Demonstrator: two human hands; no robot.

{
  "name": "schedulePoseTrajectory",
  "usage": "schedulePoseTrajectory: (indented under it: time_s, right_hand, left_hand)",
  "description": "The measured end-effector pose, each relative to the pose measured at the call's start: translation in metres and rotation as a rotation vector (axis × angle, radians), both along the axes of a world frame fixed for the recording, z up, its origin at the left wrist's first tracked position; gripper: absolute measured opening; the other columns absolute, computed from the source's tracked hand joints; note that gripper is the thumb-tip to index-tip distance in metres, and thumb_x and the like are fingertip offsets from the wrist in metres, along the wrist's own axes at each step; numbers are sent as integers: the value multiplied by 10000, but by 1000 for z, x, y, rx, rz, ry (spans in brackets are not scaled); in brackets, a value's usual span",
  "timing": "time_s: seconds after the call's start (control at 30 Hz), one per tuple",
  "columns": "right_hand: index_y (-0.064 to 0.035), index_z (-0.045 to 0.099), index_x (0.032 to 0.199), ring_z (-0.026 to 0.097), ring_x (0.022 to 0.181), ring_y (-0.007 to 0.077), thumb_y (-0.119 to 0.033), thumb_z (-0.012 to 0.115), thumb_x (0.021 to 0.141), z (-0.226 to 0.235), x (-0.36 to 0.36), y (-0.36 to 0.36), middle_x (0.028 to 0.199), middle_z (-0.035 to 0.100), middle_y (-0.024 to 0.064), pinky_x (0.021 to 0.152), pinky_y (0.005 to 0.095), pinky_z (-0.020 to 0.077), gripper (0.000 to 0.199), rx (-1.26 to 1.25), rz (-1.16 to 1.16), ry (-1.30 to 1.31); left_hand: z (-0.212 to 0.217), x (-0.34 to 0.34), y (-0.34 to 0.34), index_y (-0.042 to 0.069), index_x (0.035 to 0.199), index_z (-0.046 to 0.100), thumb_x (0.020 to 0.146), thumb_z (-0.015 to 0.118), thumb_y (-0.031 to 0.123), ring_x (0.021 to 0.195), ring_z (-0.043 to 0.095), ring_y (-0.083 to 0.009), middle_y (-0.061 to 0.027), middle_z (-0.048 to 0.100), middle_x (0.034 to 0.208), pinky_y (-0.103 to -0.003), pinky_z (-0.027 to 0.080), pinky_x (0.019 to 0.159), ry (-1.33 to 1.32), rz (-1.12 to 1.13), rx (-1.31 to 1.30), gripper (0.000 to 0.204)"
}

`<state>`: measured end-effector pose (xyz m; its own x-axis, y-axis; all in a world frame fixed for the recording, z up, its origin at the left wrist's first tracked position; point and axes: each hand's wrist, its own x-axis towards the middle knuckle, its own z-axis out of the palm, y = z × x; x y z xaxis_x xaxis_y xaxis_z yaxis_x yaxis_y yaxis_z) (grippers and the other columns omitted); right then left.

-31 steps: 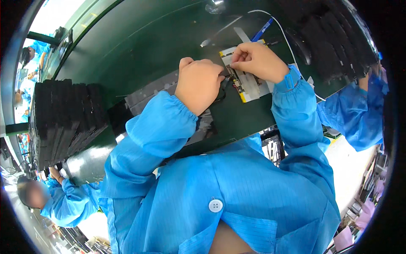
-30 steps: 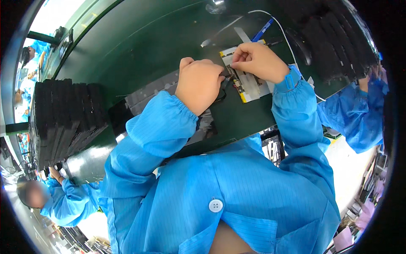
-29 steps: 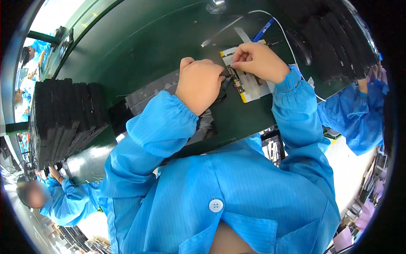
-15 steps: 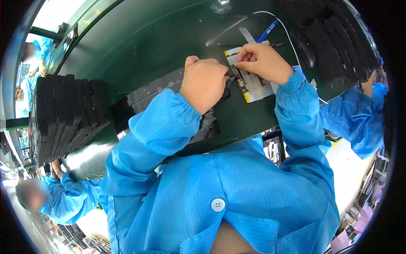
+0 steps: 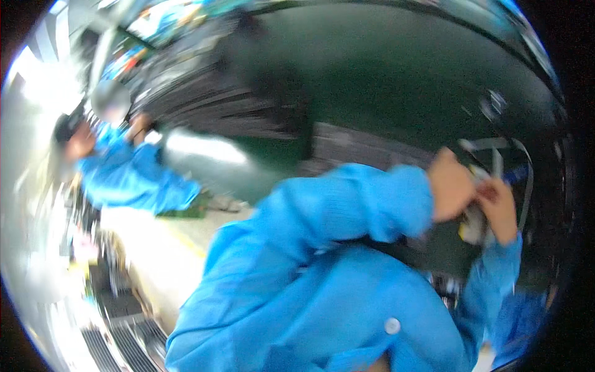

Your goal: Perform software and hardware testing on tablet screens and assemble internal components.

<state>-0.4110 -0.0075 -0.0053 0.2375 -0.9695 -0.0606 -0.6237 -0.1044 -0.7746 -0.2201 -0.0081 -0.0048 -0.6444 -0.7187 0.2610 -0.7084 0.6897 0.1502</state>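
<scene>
Everything is smeared by motion. My left hand (image 5: 451, 186) is curled closed over the green table, back of the hand toward me, its fingertips hidden. Close against it, my right hand (image 5: 499, 208) has its fingers bent together; whatever they may hold does not show. Beneath and between the two hands lies a flat pale pack with yellow ends (image 5: 473, 227), looking like a battery pack, mostly covered by the right hand. A blue pen (image 5: 516, 175) lies just beyond the right hand, and a white cable (image 5: 528, 198) curves around that side.
Left of my hands, a dark flat panel (image 5: 365, 146) lies on the green table (image 5: 384, 68). A tall stack of black slabs (image 5: 217, 93) stands farther left. A co-worker in a blue smock (image 5: 133, 173) is at the left, beside a bright floor (image 5: 167, 248).
My view has swung left, so the hands and pack now appear farther right and the co-worker shows larger. My hands have come closer together over the pack.
</scene>
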Motion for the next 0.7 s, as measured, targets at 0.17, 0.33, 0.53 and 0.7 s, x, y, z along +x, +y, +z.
schedulePoseTrajectory:
  time_s: [0.17, 0.33, 0.53, 0.7]
  right_hand:
    - [-35, 524, 853, 471, 662, 108, -49, 642, 750, -4, -10, -3, 761, 491, 31, 637, 239, 413, 157, 96, -101, 41]
    - [-42, 517, 840, 423, 623, 100, -53, 636, 752, -12, -15, -2, 742, 463, 25, 599, 230, 384, 148, 173, -85, -24]
    - [-43, 510, 798, 410, 603, 97, -29, 629, 729, -12, -12, -17, 711, 465, 19, 563, 226, 362, 138, 188, -90, 72]
    - [-43, 505, 745, 413, 588, 101, -27, 626, 711, -10, -14, -23, 675, 464, 17, 544, 234, 352, 127, 199, -44, 200]
  left_hand:
    - [-10, -20, 1, 80, 640, 658, 687, 561, 146, 682, 572, -225, -92, 621, 649, -399, 350, 784, 34, 111, 2, 126]
    - [-30, -28, -10, 98, 662, 664, 691, 603, 170, 744, 570, -215, -71, 633, 714, -387, 309, 862, 6, -55, 189, 99]
    - [-38, -37, -23, 128, 737, 685, 705, 626, 257, 879, 588, -277, -96, 659, 829, -489, 210, 1025, -58, -42, 308, 145]
    - [-24, -22, -10, 116, 739, 674, 728, 619, 184, 808, 575, -206, -59, 635, 745, -390, 276, 933, -58, -116, 286, 89]
